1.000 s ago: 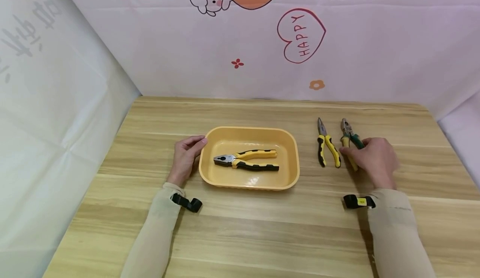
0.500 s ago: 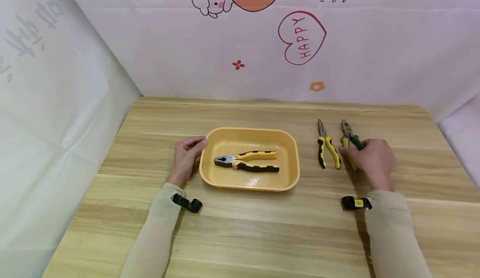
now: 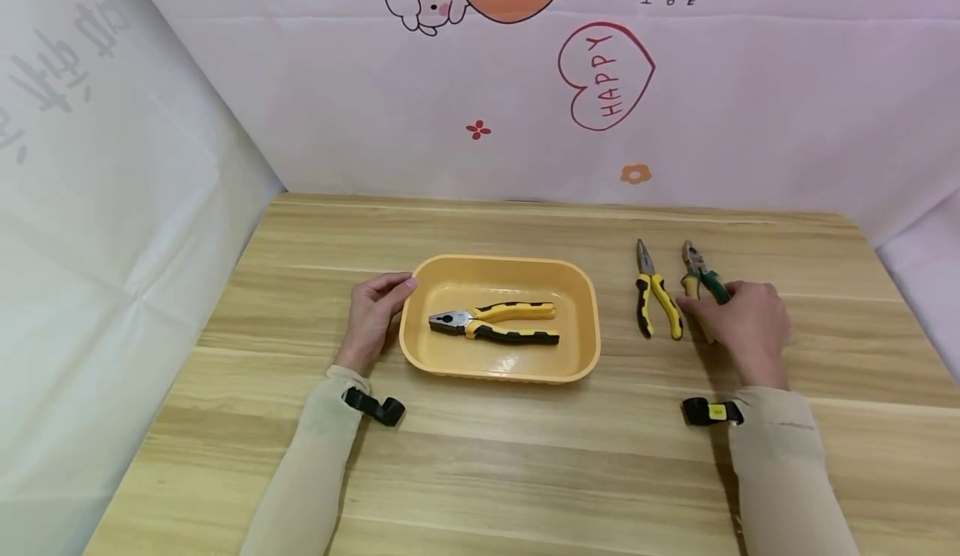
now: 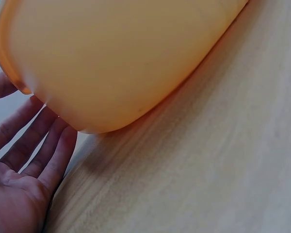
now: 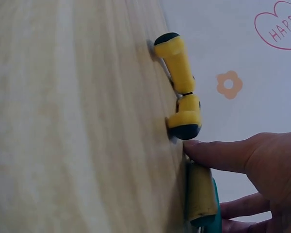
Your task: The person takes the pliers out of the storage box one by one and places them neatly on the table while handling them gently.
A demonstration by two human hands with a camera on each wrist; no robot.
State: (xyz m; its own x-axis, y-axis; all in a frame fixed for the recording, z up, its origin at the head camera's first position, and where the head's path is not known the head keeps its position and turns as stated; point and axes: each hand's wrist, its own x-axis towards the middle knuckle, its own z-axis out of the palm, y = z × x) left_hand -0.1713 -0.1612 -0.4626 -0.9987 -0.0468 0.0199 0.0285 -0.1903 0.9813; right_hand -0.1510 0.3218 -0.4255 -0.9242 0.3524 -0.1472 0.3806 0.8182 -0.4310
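An orange-yellow plastic basin [image 3: 498,368] sits mid-table, with black-and-yellow combination pliers [image 3: 495,323] lying in it. My left hand [image 3: 369,314] holds its left side; in the left wrist view the thumb [image 4: 1,85] is at the rim and the fingers [image 4: 51,145] lie against the outer wall. To the right, my right hand [image 3: 746,323] pinches the handles of worn combination pliers [image 3: 697,266], one handle cream, the other green. The right wrist view shows the thumb [image 5: 223,154] against the cream handle. These pliers lie on the table, jaws pointing away, handle ends partly hidden.
Black-and-yellow long-nose pliers [image 3: 655,293] lie just left of the worn pair, handles spread. The wood-grain table [image 3: 525,473] ends at a white printed cloth [image 3: 360,106] behind and another on the left.
The right hand and forearm shift very slightly toward the body and left, still on the pliers' handles. The left hand and basin stay put.
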